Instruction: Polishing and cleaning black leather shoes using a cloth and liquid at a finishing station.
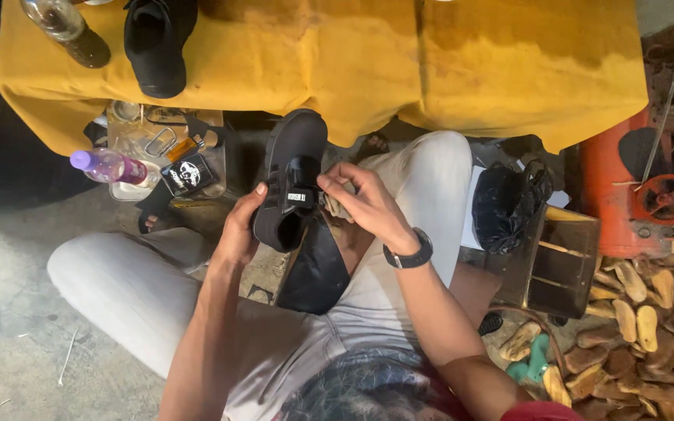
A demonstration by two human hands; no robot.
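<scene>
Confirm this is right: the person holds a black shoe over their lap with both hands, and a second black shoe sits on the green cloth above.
One detail is off: the cloth is yellow, not green, as the head view shows. The rest holds: the left hand and right hand hold a black shoe over the lap, and a second black shoe sits on that cloth above.

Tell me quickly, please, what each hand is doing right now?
Left hand: closed around the black shoe, holding it.
Right hand: fingers pinched at the shoe's strap.
</scene>
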